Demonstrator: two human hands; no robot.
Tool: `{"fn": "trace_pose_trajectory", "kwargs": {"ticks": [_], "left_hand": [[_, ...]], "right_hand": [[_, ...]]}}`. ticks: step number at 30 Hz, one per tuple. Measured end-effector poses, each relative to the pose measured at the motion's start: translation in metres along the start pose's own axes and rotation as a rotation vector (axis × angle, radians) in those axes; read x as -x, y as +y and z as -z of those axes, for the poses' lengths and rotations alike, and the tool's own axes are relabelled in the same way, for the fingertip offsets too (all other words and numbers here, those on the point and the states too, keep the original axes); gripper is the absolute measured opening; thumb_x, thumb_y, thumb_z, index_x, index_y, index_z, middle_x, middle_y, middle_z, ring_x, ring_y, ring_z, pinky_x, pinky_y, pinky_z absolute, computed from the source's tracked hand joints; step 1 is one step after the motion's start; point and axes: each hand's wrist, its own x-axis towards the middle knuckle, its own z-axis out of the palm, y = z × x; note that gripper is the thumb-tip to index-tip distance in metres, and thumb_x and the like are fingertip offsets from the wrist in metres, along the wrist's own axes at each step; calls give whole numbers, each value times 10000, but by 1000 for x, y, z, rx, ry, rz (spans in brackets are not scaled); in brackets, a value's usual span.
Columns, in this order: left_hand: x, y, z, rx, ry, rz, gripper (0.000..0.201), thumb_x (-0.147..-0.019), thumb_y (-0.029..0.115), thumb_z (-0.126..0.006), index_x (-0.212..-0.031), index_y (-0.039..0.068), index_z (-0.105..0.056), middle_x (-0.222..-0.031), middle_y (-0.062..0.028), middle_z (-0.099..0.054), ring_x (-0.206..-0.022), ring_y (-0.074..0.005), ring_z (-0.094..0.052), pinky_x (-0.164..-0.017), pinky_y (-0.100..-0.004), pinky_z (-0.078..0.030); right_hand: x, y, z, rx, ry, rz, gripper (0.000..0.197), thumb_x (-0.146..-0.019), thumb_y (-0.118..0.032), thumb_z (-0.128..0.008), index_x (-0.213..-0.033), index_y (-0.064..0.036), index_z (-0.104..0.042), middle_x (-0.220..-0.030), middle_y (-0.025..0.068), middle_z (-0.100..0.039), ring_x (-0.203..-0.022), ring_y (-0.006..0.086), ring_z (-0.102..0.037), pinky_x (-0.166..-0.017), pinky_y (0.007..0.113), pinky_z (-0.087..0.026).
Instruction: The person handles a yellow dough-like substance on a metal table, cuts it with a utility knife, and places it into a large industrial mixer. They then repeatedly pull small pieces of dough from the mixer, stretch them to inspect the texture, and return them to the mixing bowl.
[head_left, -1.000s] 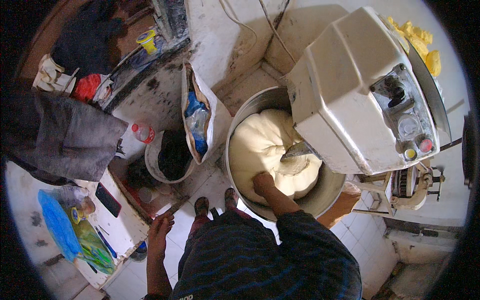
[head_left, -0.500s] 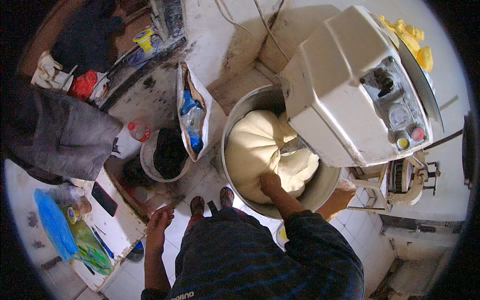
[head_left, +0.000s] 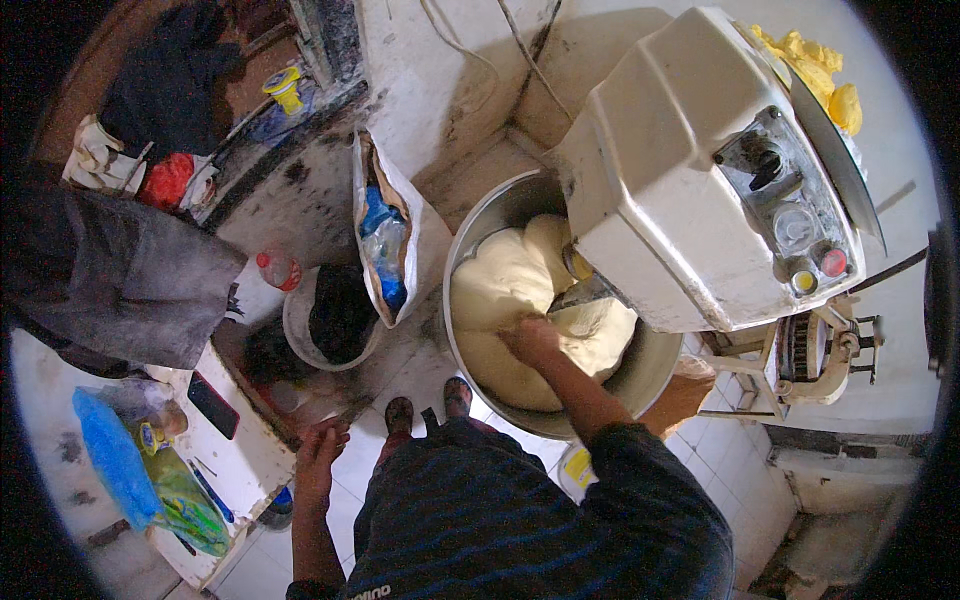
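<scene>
A big mass of pale dough [head_left: 500, 285] fills much of a steel mixer bowl [head_left: 455, 340], with folds and a separate lobe to the right. My right hand [head_left: 530, 338] presses into the middle of the dough, its fingers sunk in and partly hidden, apparently gripping it. A metal mixer part [head_left: 585, 292] stands among the dough beneath the cream mixer head [head_left: 640, 180]. Down at my left side hangs my left hand [head_left: 320, 442], holding nothing, fingers loosely bent and apart.
Left of the bowl stand an open white sack [head_left: 430, 250] and a white bucket [head_left: 350, 358] with dark contents. A phone [head_left: 213, 405] lies on a white worktop [head_left: 255, 465] beside plastic bags [head_left: 115, 455]. Behind my right arm is a white tub [head_left: 577, 472].
My right hand has moved up and slightly left, from the dough's near part to its middle. The dough's folds have smoothed and shifted. My left hand stays nearly in place.
</scene>
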Motion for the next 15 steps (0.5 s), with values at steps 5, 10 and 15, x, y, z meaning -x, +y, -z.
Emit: {"fn": "trace_pose_trajectory", "kwargs": {"ticks": [5, 10, 15], "left_hand": [[14, 8, 3, 2, 43, 7, 323, -935, 275, -456, -1124, 24, -533, -1050, -89, -586, -972, -183, -549, -873, -330, -422], [20, -1, 11, 31, 62, 37, 339, -928, 291, -472, -1133, 28, -532, -1050, -87, -584, -972, -189, -552, -882, -330, -417], [16, 4, 2, 20, 42, -26, 355, -927, 305, -476, -1142, 28, -533, -1070, -95, -586, -988, -199, -551, -893, -340, -414]], "right_hand": [[-29, -53, -34, -50, -195, -170, 474, -764, -450, -574, -953, -23, -655, -974, 195, -631, -933, 312, -608, -821, 382, -476], [-22, -25, -63, -69, -215, -120, 301, -741, -266, -558, -892, -28, -665, -969, 173, -639, -924, 290, -620, -806, 381, -489], [35, 11, -59, 86, -309, 95, 240, -721, -226, -579, -843, -40, -670, -901, 179, -646, -889, 311, -626, -794, 420, -495]]}}
